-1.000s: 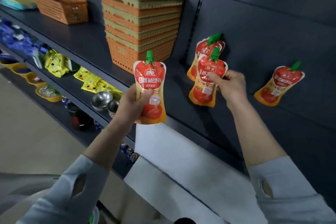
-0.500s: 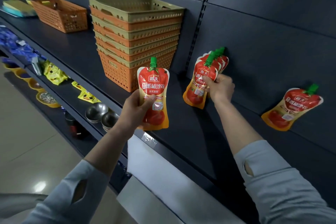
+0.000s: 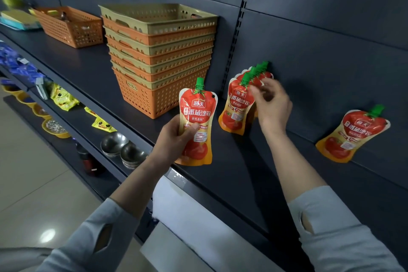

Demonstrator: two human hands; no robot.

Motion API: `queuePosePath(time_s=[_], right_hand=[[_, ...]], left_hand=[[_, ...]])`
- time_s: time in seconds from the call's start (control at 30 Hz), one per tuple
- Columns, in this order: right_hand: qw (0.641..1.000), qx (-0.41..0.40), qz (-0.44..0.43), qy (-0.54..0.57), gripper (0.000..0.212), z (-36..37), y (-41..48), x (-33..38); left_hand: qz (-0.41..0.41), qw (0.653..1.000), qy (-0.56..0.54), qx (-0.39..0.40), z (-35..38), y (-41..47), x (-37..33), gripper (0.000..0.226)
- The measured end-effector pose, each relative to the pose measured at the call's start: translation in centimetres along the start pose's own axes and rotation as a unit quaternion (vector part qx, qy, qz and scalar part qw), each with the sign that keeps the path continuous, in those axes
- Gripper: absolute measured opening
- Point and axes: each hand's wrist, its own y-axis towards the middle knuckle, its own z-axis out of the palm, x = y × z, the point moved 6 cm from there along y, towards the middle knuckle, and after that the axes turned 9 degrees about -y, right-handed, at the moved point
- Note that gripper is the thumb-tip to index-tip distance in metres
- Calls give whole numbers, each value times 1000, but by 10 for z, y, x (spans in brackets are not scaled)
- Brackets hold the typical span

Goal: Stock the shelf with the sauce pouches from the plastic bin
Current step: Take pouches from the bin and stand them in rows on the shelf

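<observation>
My left hand (image 3: 174, 137) grips a red-and-yellow sauce pouch (image 3: 197, 115) with a green cap, upright above the front of the dark shelf (image 3: 220, 174). Three similar pouches (image 3: 237, 106) lean in a row against the shelf's back wall. My right hand (image 3: 273, 106) hovers just right of them, blurred, its loosely curled fingers by the front pouch's top corner and apparently holding nothing. Another pouch (image 3: 353, 134) leans alone against the wall farther right. The plastic bin is out of view.
A stack of orange and tan baskets (image 3: 159, 59) stands left of the pouches, with an orange basket (image 3: 70, 24) beyond. Lower shelves hold metal bowls (image 3: 123, 148) and yellow packets (image 3: 61, 97). White sheets (image 3: 198, 223) hang below the shelf edge.
My right hand carried its pouch back to the row against the wall, set it in front and let go. My left hand kept its pouch upright and barely moved.
</observation>
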Motion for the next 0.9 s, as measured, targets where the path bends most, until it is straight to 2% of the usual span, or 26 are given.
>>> queuePosePath(time_s=[0.07, 0.1, 0.17, 0.23, 0.3, 0.4, 0.53, 0.67, 0.8, 0.9], right_hand=[[996, -66, -53, 13, 29, -25, -15, 20], [996, -49, -72, 24, 27, -29, -22, 29], [992, 84, -70, 63, 22, -19, -39, 41], [967, 226, -31, 116, 14, -1, -52, 43], [950, 273, -10, 153, 7, 5, -56, 40], [952, 269, 5, 146, 6, 1, -50, 33], [971, 211, -9, 111, 8, -5, -38, 26], [988, 142, -21, 50, 10, -4, -25, 15], [994, 101, -32, 28, 12, 4, -17, 7], [995, 83, -47, 12, 7, 10, -14, 7]], left_hand=[[1, 1000, 4, 15, 5, 0, 1, 15], [-1, 1000, 8, 24, 9, 0, 2, 20], [-3, 999, 15, 47, 18, -1, 3, 27], [-3, 997, 22, 76, 28, -1, 4, 29], [-1, 994, 34, 107, 37, -2, 6, 29], [-4, 992, 41, 120, 45, -2, 10, 31], [29, 996, 39, 72, 42, 9, 17, 37], [85, 977, 193, 25, 37, 18, 28, 53], [129, 933, 327, 77, 51, 19, 43, 53], [106, 915, 370, 121, 60, 23, 61, 60]])
